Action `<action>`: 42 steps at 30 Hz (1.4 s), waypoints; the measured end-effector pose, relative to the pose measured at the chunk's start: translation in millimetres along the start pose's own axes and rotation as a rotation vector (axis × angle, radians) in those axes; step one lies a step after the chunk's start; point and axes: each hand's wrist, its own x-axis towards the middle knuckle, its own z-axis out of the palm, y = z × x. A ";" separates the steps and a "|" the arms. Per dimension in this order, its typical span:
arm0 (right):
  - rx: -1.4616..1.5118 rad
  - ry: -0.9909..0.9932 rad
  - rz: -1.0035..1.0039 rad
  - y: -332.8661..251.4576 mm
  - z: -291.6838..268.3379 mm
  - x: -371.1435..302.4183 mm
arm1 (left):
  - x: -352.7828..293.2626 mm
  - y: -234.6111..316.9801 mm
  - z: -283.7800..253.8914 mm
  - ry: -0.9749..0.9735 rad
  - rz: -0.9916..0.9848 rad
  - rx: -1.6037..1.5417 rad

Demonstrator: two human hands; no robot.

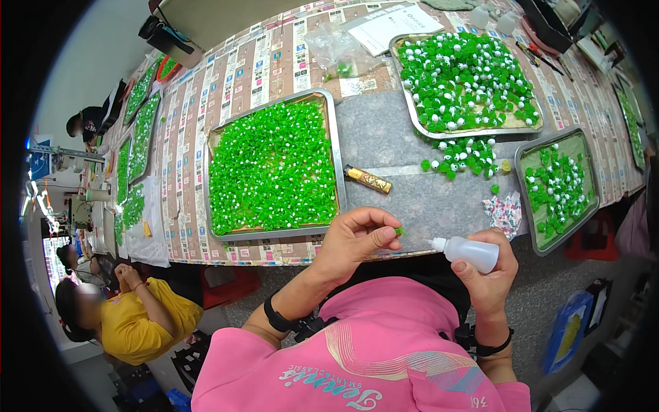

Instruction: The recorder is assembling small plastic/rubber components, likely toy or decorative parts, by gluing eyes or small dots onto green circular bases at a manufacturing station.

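Observation:
My left hand (357, 240) is closed in a pinch on a small green piece (401, 232) at its fingertips, just past the table's near edge. In my right hand (491, 271) is a translucent white squeeze bottle (473, 253), tilted with its thin nozzle towards the pinched piece and a short gap between them. Left of centre lies a metal tray (337, 165) filled with small green plastic pieces (274, 165) that carry white dots. Some green and white eyeball-like balls (463, 156) lie loose on the grey mat (391, 127) beyond the bottle.
A larger tray (480, 133) heaped with green and white balls stands at the back right, and a smaller tray (527, 199) of them at the right. A gold and black lighter (368, 180) and a crumpled patterned tissue (504, 214) lie nearby. A person in yellow (147, 319) sits at the left.

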 end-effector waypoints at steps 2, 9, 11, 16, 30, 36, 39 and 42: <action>-0.004 -0.004 -0.002 -0.3 0.1 0.4 | 0.1 -0.7 -0.3 -0.006 0.007 -0.003; -0.001 0.010 -0.007 -1.4 -0.2 -0.3 | -0.1 -0.1 0.0 -0.010 0.001 -0.004; -0.006 0.029 -0.023 -1.3 -0.9 -0.4 | -0.1 1.6 0.8 -0.008 -0.009 -0.001; -0.003 0.055 -0.019 -3.8 -2.3 -0.7 | -0.3 4.6 2.7 0.010 -0.051 -0.012; -0.022 0.033 -0.022 -3.1 0.3 -3.9 | 2.2 -1.7 1.6 -0.024 0.169 0.066; -0.027 0.038 -0.007 -2.8 0.5 -4.4 | 2.3 -2.8 -0.2 -0.041 0.174 0.047; -0.033 0.035 -0.007 -2.1 0.3 -4.4 | 1.9 -2.1 0.1 -0.037 0.167 0.047; -0.036 0.033 -0.007 -1.5 0.0 -4.5 | 1.5 -1.9 0.1 -0.032 0.155 0.043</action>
